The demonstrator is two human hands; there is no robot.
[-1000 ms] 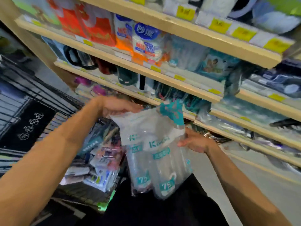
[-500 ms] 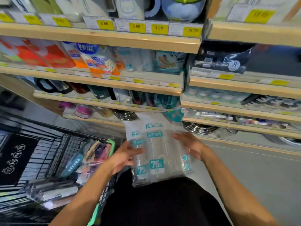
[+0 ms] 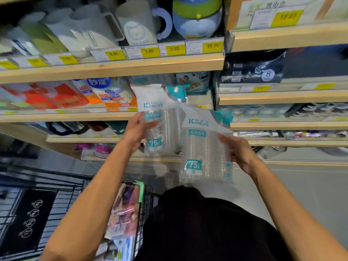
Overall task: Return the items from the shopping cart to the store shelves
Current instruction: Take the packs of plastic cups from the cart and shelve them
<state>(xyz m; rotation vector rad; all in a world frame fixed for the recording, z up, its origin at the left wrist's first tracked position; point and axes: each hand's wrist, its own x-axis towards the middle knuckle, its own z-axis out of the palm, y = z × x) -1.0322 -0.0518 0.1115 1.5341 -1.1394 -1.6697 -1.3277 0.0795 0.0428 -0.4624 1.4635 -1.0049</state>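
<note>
I hold two clear bags of plastic cups with white and teal labels in front of the shelves. My left hand (image 3: 138,131) grips the left bag (image 3: 160,117), which is raised to the level of the second shelf (image 3: 79,116). My right hand (image 3: 240,153) grips the right bag (image 3: 205,147) by its right edge, lower and slightly tilted. The two bags overlap a little in the middle. The shopping cart (image 3: 66,194) stands at the lower left, with several packaged items (image 3: 124,210) inside.
Wooden shelves with yellow price tags (image 3: 149,51) fill the view: mugs and pitchers on top, paper-cup packs (image 3: 111,93) on the second shelf, dark packs (image 3: 252,68) at right. A grey floor (image 3: 301,194) lies at right. My dark clothing is at bottom centre.
The bags, held together low in front of me, are now separated, one in each hand, and raised toward the shelves. My view has tilted up.
</note>
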